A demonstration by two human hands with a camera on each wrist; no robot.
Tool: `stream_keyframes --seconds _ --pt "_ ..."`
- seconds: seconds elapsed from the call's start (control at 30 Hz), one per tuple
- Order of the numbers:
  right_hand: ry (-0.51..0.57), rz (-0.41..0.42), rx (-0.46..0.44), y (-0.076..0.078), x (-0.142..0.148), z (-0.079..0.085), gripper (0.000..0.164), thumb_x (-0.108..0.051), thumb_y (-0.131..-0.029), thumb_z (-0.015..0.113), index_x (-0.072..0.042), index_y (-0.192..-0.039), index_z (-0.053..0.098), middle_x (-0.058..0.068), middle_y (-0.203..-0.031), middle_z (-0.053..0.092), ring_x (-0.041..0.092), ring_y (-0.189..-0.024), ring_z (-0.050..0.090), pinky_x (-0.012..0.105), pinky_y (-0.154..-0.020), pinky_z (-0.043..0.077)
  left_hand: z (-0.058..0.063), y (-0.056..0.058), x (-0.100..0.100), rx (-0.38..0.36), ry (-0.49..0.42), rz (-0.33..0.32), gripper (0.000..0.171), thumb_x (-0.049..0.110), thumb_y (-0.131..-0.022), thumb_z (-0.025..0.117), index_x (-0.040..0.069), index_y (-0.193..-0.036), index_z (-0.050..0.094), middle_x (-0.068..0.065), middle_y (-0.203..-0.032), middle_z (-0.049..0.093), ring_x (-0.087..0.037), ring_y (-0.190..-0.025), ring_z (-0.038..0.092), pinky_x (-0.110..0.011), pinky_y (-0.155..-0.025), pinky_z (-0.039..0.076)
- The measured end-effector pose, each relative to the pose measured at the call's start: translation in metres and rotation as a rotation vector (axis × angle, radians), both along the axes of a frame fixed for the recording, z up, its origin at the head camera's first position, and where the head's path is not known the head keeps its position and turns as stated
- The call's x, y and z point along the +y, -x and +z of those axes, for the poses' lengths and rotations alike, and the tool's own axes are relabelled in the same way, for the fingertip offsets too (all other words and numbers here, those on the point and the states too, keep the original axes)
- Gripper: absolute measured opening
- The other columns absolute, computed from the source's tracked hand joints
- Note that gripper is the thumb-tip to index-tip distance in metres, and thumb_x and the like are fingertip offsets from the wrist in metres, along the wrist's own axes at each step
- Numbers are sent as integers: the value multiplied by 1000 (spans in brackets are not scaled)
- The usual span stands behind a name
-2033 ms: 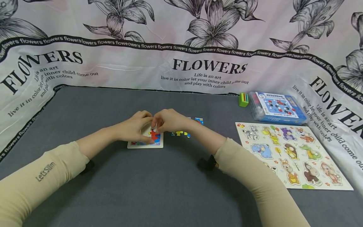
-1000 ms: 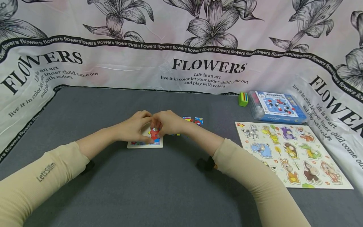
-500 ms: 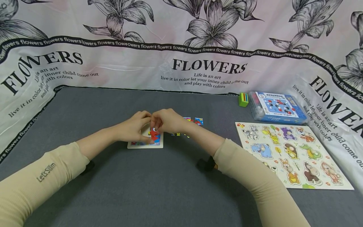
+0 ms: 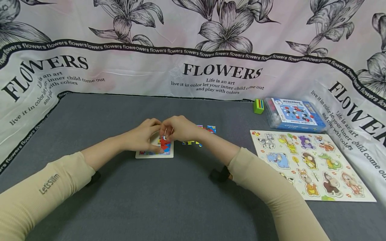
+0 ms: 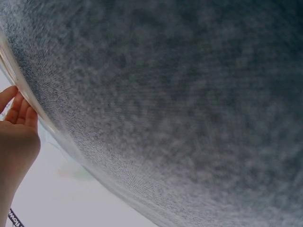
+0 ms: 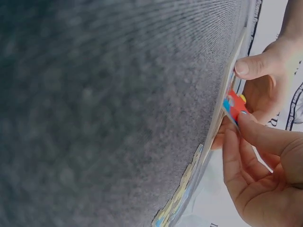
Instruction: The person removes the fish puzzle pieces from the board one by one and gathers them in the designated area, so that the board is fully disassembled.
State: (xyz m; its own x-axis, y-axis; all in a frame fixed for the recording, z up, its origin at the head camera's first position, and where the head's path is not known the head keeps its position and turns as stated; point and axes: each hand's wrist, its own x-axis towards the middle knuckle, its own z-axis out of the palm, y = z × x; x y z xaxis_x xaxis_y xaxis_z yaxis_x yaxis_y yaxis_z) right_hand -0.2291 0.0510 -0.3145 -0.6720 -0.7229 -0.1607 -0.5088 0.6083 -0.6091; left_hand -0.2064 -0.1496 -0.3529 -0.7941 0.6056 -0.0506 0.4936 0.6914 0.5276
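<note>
A small jigsaw puzzle board (image 4: 170, 154) with a pale rim lies on the grey cloth, partly covered by both hands. My left hand (image 4: 141, 136) spans its left side, with the thumb over the printed face and the fingers toward the far edge. In the right wrist view, that thumb (image 6: 251, 67) rests at the board. My right hand (image 4: 180, 129) pinches a mostly red puzzle piece (image 6: 238, 106) between thumb and fingertips. The piece is tilted close over the board. In the left wrist view only part of a hand (image 5: 19, 137) shows, at the left edge.
Several loose puzzle pieces (image 4: 211, 129) lie behind the right wrist, partly hidden. To the right is a large animal puzzle board (image 4: 297, 174). Beyond it stand a blue plastic box (image 4: 298, 114) and a small green block (image 4: 258, 106). A flower-printed cloth (image 4: 135, 77) borders the back.
Over the board, the right hand shifts slightly and turns the red piece in small amounts. The left hand stays in place, and the board has not moved.
</note>
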Motion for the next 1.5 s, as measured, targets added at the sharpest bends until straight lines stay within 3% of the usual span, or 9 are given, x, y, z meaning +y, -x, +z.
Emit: stream_keyframes --seconds 0.4,1.13,1.5 --pt "7 -42 14 7 20 9 16 -4 -87 72 -13 -101 70 3 -89 69 15 -84 66 23 -71 53 -2 2 0 43 27 -10 83 45 -78 81 4 -142 49 -11 -138 45 -29 -128 39 -48 -105 40" --pt "-30 -177 -14 18 96 18 17 -9 -88 70 -18 -103 72 2 -93 68 19 -89 69 30 -72 51 1 -1 2 45 48 7 82 41 -80 80 4 -145 47 -13 -140 45 -31 -130 38 -46 -105 41" --pt "-88 -176 -45 20 126 14 21 -7 -90 65 -17 -107 73 3 -93 70 16 -85 67 29 -76 51 -1 -1 1 52 44 4 82 41 -80 81 4 -145 47 -13 -140 45 -31 -129 39 -47 -106 40"
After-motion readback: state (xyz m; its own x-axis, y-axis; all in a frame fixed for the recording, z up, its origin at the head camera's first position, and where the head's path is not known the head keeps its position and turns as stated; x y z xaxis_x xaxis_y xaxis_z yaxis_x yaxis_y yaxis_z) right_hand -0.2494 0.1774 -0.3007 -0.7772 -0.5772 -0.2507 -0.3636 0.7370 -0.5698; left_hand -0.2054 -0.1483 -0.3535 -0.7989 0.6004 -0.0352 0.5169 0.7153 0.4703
